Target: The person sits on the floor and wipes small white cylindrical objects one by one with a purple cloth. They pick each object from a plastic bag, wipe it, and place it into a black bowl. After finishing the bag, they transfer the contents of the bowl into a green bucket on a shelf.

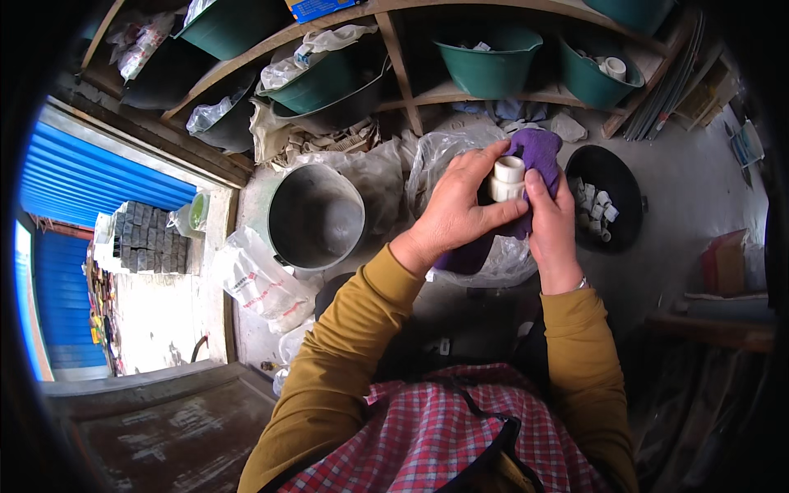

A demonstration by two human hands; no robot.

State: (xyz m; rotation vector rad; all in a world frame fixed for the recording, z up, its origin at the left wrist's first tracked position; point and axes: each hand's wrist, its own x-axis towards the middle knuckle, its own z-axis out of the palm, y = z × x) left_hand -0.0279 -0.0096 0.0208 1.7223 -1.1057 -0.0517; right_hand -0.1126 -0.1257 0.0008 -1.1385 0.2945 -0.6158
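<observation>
Between my two hands is a white plastic pipe fitting (508, 179), its round open end tilted up towards me. My left hand (463, 194) grips it from the left, thumb across its lower part. A purple cloth (537, 157) is bunched behind and to the right of the fitting. My right hand (550, 215) holds this cloth against the fitting, thumb at the fitting's side. Below the hands lies a clear plastic bag (502, 265), with a dark purple item (462, 256) over it, partly hidden by my left wrist.
To the right, a black bucket (607, 166) holds several white fittings (596, 209). At left stands another bucket (317, 215), beside a printed plastic bag (262, 277). Green tubs (487, 68) sit on the wooden shelves (400, 74) ahead. An opening at far left shows stacked dark blocks (148, 237).
</observation>
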